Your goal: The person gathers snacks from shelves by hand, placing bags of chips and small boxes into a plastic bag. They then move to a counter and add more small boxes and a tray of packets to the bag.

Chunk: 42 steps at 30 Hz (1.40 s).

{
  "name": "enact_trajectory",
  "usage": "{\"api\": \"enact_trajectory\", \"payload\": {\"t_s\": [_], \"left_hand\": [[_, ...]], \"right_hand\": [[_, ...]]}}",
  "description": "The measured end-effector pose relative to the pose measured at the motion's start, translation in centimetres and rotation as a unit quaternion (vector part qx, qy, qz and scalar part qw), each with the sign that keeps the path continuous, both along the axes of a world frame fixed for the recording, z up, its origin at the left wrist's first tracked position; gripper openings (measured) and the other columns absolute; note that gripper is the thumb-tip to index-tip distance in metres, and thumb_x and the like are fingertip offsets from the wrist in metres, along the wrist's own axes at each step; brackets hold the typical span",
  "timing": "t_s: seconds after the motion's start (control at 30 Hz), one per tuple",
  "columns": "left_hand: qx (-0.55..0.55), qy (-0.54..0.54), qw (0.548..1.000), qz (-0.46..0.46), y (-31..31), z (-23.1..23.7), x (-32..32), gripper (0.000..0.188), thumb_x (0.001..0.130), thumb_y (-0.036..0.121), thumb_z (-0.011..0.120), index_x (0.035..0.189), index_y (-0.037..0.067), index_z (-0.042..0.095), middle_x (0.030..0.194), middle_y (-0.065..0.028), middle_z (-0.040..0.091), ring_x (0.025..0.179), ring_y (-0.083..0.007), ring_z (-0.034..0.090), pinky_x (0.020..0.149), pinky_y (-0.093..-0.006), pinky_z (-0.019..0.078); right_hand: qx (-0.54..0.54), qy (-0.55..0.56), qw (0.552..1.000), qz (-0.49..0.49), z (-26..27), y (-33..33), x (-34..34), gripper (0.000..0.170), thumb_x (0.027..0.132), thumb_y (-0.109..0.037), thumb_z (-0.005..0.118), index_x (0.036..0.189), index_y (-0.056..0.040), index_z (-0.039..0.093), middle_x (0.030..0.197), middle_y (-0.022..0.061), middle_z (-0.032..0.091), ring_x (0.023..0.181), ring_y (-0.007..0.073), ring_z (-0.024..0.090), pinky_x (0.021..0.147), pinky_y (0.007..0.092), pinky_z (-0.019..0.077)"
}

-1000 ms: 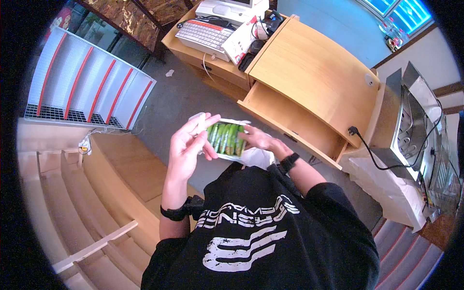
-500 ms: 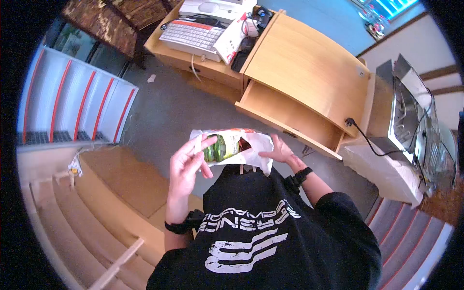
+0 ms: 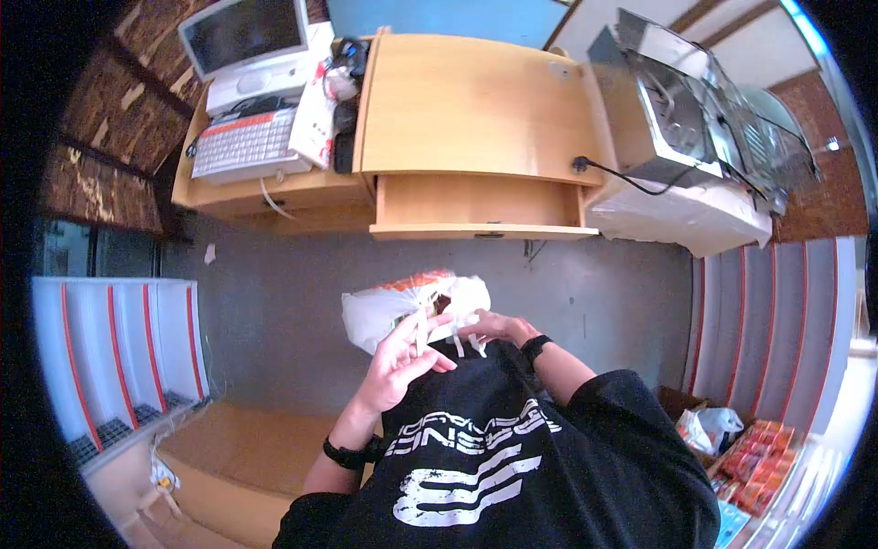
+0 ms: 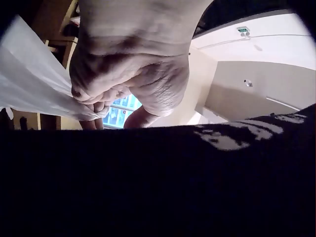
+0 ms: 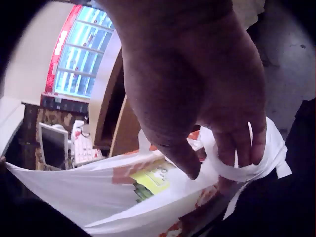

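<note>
A white plastic bag with orange print hangs in front of the black T-shirt. My left hand grips one side of it, a white handle strip crossing the fingers. In the left wrist view, the bag's film stretches tight from the curled fingers of that hand. My right hand holds the other side. From the right wrist, the fingers of this hand hook through a handle loop. A yellow label and something green show through the film; the other contents are hidden.
Ahead stands a wooden desk with its drawer pulled out. A cash register is at its left and a metal appliance at its right. Shelves flank both sides; red packets lie low at the right.
The green vegetables seen at the bag's opening are now hidden from the head view. Both hands have come closer together at the bag's handles. The head view has turned to face the desk squarely.
</note>
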<state>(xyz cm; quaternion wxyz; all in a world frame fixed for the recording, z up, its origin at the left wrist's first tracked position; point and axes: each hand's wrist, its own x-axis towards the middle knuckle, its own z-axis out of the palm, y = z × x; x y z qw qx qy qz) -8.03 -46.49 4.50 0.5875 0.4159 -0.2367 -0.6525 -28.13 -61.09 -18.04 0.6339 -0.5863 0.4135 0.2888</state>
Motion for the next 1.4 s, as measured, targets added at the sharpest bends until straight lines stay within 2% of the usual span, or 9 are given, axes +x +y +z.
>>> {"api": "enact_trajectory", "payload": {"t_s": [0.1, 0.2, 0.4, 0.7, 0.77, 0.93, 1.13, 1.23, 1.4], "left_hand": [[-0.029, -0.009, 0.999, -0.037, -1.5, 0.6, -1.0, 0.055, 0.086, 0.002, 0.048, 0.135, -0.006, 0.024, 0.131, -0.0213, 0.042, 0.083, -0.0232, 0.063, 0.073, -0.0295, 0.0509], [-0.036, -0.050, 0.996, -0.068, -2.0, -0.1, -2.4, 0.052, 0.086, 0.003, 0.049, 0.133, -0.005, 0.027, 0.123, -0.0198, 0.048, 0.084, -0.0226, 0.063, 0.075, -0.0291, 0.0508], [0.037, -0.174, 0.957, -0.230, -1.7, -4.5, -9.5, 0.039, 0.086, 0.003, 0.055, 0.122, -0.002, 0.040, 0.096, -0.0100, 0.059, 0.085, -0.0175, 0.061, 0.077, -0.0293, 0.0497], [-0.067, -0.480, 0.754, -0.443, -2.4, -3.5, -19.4, 0.052, 0.082, 0.033, 0.057, 0.117, -0.002, 0.043, 0.115, -0.0254, 0.052, 0.110, -0.0350, 0.051, 0.093, -0.0407, 0.0399], [-0.275, -0.606, 0.583, -0.466, -2.6, -4.3, -20.3, 0.055, 0.083, 0.034, 0.056, 0.123, -0.002, 0.041, 0.120, -0.0271, 0.048, 0.116, -0.0351, 0.047, 0.097, -0.0395, 0.0371], [-0.053, -0.476, 0.691, -0.542, -6.9, -3.1, -21.6, 0.059, 0.085, 0.035, 0.057, 0.129, 0.001, 0.038, 0.132, -0.0194, 0.042, 0.120, -0.0295, 0.045, 0.100, -0.0373, 0.0361], [0.176, -0.128, 0.939, -0.268, -16.5, -12.3, -16.2, 0.053, 0.090, 0.019, 0.050, 0.132, -0.005, 0.027, 0.131, -0.0233, 0.039, 0.115, -0.0323, 0.048, 0.093, -0.0365, 0.0442], [0.255, -0.020, 0.959, -0.120, -22.6, -17.4, -12.4, 0.072, 0.088, 0.024, 0.052, 0.136, -0.010, 0.011, 0.138, -0.0277, 0.024, 0.121, -0.0357, 0.041, 0.099, -0.0387, 0.0393], [0.338, 0.132, 0.931, -0.040, -29.2, -20.5, -10.3, 0.051, 0.079, 0.027, 0.062, 0.115, -0.006, 0.044, 0.121, -0.0220, 0.045, 0.109, -0.0330, 0.049, 0.097, -0.0385, 0.0421]], "right_hand": [[0.183, -0.088, 0.964, -0.171, 0.5, 0.5, -2.3, 0.057, 0.084, -0.010, 0.056, 0.130, 0.0039, 0.026, 0.093, 0.0157, 0.062, 0.077, 0.0203, 0.063, 0.069, 0.0299, 0.0509], [-0.002, -0.186, 0.964, -0.192, 3.8, 0.4, -5.0, 0.060, 0.085, -0.009, 0.051, 0.133, 0.0075, 0.019, 0.083, 0.0130, 0.061, 0.075, 0.0209, 0.063, 0.072, 0.0300, 0.0489], [0.068, -0.327, 0.885, -0.324, 12.6, 3.4, -8.1, 0.037, 0.093, -0.033, 0.044, 0.096, -0.0011, 0.062, 0.082, 0.0045, 0.062, 0.077, 0.0146, 0.060, 0.073, 0.0274, 0.0463], [-0.025, -0.291, 0.834, -0.468, 8.6, 9.1, -16.2, 0.031, 0.093, -0.030, 0.045, 0.093, -0.0047, 0.063, 0.091, 0.0015, 0.061, 0.083, 0.0130, 0.054, 0.073, 0.0283, 0.0451], [0.008, -0.246, 0.788, -0.565, 10.0, 9.6, -19.5, 0.031, 0.093, -0.029, 0.043, 0.086, -0.0059, 0.063, 0.085, 0.0021, 0.061, 0.080, 0.0137, 0.054, 0.073, 0.0298, 0.0448], [-0.026, -0.182, 0.762, -0.621, 3.9, 12.8, -24.3, 0.029, 0.093, -0.026, 0.044, 0.075, -0.0088, 0.059, 0.078, 0.0024, 0.059, 0.077, 0.0141, 0.056, 0.080, 0.0311, 0.0420], [-0.026, -0.155, 0.629, -0.761, 3.8, 15.8, -29.8, 0.025, 0.091, -0.025, 0.047, 0.077, -0.0076, 0.059, 0.075, 0.0025, 0.058, 0.073, 0.0139, 0.057, 0.077, 0.0298, 0.0423], [-0.052, -0.134, 0.550, -0.823, 3.5, 16.7, -31.1, 0.025, 0.091, -0.025, 0.047, 0.075, -0.0076, 0.058, 0.073, 0.0021, 0.058, 0.072, 0.0137, 0.057, 0.071, 0.0280, 0.0439], [-0.079, -0.103, 0.438, -0.890, 3.4, 18.5, -32.4, 0.013, 0.088, -0.011, 0.050, 0.076, -0.0060, 0.054, 0.068, 0.0020, 0.053, 0.062, 0.0124, 0.053, 0.065, 0.0261, 0.0500]]}}
